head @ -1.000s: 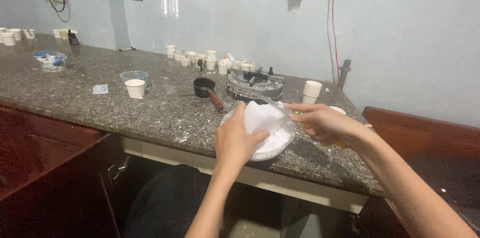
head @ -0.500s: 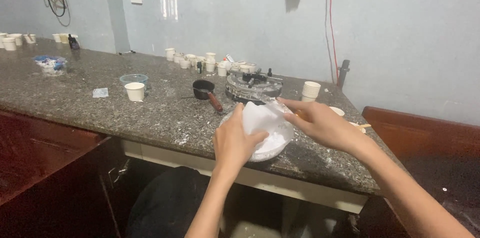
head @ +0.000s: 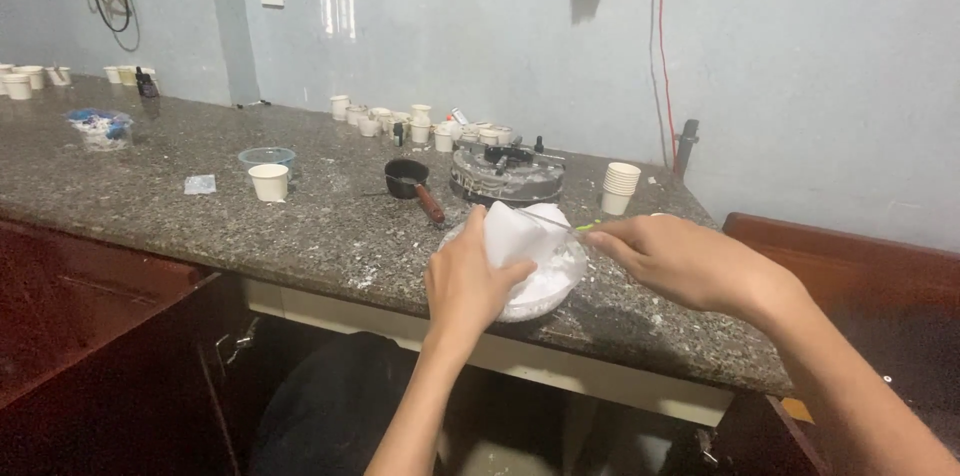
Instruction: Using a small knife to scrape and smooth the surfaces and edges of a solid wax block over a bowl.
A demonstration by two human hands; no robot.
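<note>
My left hand (head: 472, 278) grips a white block (head: 522, 235) and holds it over a clear bowl (head: 540, 296) with white stuff in it, at the front edge of the granite counter (head: 300, 226). My right hand (head: 680, 261) is shut on a thin knife with a green handle (head: 560, 224), its blade lying against the top of the white block. The bowl's left side is hidden behind my left hand.
A small black pan (head: 410, 181), a round dark tray of tools (head: 507, 174), a stack of paper cups (head: 620, 186), a clear bowl (head: 267, 158) with a paper cup (head: 269, 182) and several small cups along the wall stand on the counter. A dark wooden cabinet (head: 90, 336) is below left.
My right hand has shifted slightly right along the white block with the knife. The left hand keeps its grip on the block over the bowl.
</note>
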